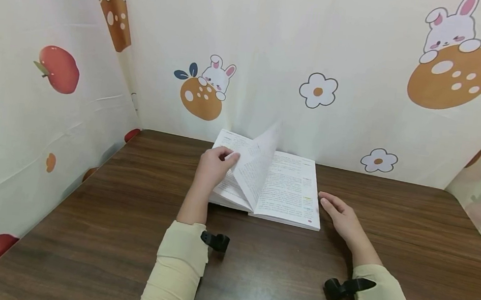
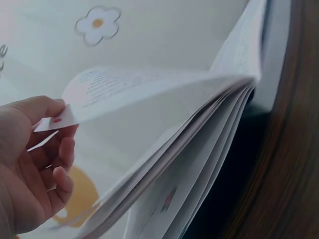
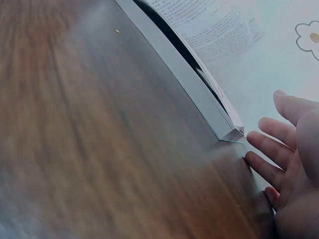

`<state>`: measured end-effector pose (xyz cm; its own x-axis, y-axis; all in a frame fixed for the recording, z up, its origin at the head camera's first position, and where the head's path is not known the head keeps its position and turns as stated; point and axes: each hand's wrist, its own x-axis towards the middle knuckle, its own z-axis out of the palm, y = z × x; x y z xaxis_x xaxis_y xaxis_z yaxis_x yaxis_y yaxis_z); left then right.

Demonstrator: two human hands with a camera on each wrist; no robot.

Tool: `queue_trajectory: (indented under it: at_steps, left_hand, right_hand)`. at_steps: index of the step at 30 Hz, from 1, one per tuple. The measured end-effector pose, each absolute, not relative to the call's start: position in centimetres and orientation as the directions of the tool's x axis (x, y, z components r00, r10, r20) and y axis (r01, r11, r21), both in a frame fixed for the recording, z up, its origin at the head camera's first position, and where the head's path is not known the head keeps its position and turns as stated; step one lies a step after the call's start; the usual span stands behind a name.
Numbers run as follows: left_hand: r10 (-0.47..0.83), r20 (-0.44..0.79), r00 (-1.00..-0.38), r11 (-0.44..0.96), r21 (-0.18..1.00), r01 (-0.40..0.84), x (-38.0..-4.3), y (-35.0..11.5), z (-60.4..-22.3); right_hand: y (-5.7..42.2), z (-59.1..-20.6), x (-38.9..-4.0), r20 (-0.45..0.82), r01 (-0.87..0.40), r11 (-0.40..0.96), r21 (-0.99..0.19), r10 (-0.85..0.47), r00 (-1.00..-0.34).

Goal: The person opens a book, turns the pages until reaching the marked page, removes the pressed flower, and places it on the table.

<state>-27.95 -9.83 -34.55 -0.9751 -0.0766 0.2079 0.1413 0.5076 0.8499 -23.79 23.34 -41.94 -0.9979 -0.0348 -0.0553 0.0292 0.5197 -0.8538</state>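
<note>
An open book (image 1: 287, 190) lies near the back of the brown table, its pages covered in printed text. My left hand (image 1: 217, 164) pinches the corner of a raised page (image 1: 256, 164) between thumb and fingers, over the book's left half. In the left wrist view that page (image 2: 114, 97) bends from the spine toward my left hand (image 2: 37, 149), above several other leaves. My right hand (image 1: 340, 216) is beside the book's right edge with its fingers loosely extended. The right wrist view shows the fingers of my right hand (image 3: 284, 154) close to the book's corner, holding nothing.
The wooden table (image 1: 115, 234) stretches out in front of and beside the book. A pale curtain (image 1: 271, 35) printed with rabbits, fruit and flowers hangs right behind the table, and more printed cloth (image 1: 9, 109) hangs on the left. A black strap device sits on each sleeve.
</note>
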Motion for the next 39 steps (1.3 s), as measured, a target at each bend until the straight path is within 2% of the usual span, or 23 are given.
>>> queue_trajectory:
  at_steps: [8,17,39]
  left_hand:
    - [-0.043,-0.017,-0.999,0.527,0.849,-0.037,-28.2,-12.8,-35.4]
    - [0.027,-0.258,-0.966,0.627,0.757,-0.184,-27.9,-15.5,-36.7]
    - [0.047,-0.353,-0.934,0.698,0.681,-0.222,-27.5,-17.7,-38.0]
  right_hand:
    - [23.3,-42.0,-23.7,-0.069,0.044,0.517,-0.855,-0.030,-0.997]
    - [23.3,-42.0,-23.7,-0.064,0.036,0.519,-0.854,-0.037,-0.997]
    - [23.5,-42.1,-23.7,-0.044,0.008,0.537,-0.844,-0.055,-0.998]
